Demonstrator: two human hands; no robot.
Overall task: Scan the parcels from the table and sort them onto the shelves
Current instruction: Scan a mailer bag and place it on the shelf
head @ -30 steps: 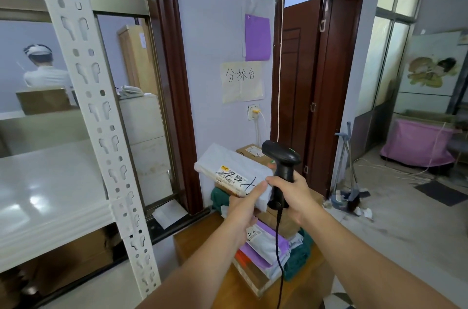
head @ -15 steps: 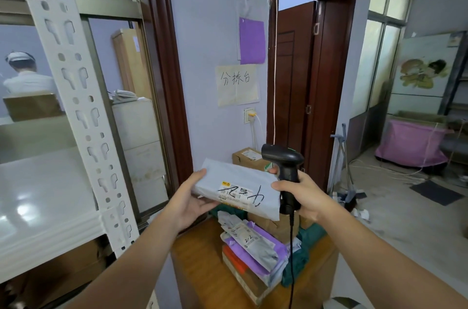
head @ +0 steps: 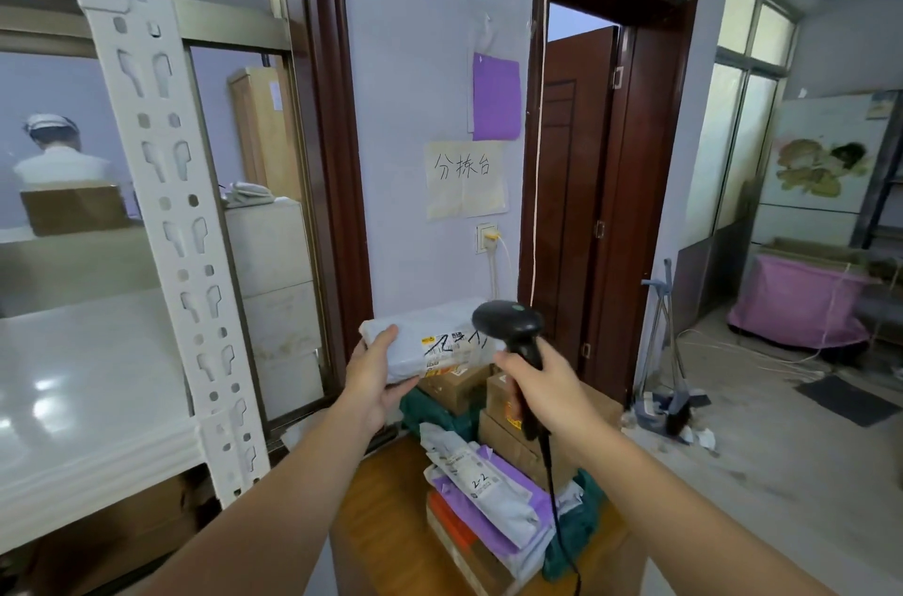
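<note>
My left hand (head: 374, 375) grips the left end of a grey soft parcel (head: 420, 343) with a printed label and black handwriting, held up in front of me. My right hand (head: 537, 387) grips the handle of a black corded barcode scanner (head: 510, 326), whose head sits just over the parcel's right end. Below them a wooden table (head: 386, 522) carries a heap of parcels (head: 483, 488): grey and purple bags, green bags and brown cardboard boxes. The white metal shelf (head: 83, 405) stands at my left.
A perforated white shelf post (head: 166, 204) rises close at left. Behind it a window shows a person in white. A paper sign hangs on the wall ahead, a dark door stands ajar at right, and a broom and dustpan (head: 669, 380) lean by the doorway.
My left hand shifted from the parcel's right side to its left end and lifted it. The scanner head now sits over the parcel's label end.
</note>
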